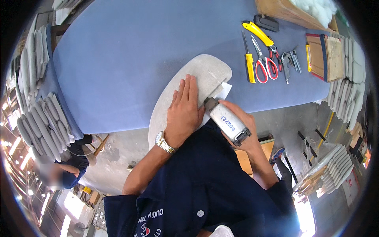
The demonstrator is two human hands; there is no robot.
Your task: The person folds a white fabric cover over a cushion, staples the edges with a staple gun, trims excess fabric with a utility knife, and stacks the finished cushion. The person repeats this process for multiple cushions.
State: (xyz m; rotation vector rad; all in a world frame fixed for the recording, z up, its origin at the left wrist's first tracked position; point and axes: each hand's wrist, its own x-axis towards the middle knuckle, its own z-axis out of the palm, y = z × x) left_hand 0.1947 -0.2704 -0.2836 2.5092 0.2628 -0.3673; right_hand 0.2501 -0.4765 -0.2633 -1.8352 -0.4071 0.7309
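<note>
A light grey padded panel (pixel 167 94), rounded at its far end, lies over the near edge of the blue-covered table. My left hand (pixel 183 104) presses flat on its upper face, fingers stretched out. In my right hand (pixel 246 126) is a staple gun (pixel 228 120) with a pale body and dark ends. Its dark nose meets the panel's right edge, close to my left thumb; the exact contact point is hidden. A white piece of sheet material (pixel 225 91) sticks out from that edge just beyond the nose.
On the table (pixel 118 59), to the right, lie a yellow-handled screwdriver (pixel 250 67), scissors (pixel 261 65), a yellow cutter (pixel 256 31) and a black case (pixel 266 23). Behind them stands a box (pixel 292 15) with white stuffing. Grey panels (pixel 43 122) are stacked left; another person (pixel 75 170) is below.
</note>
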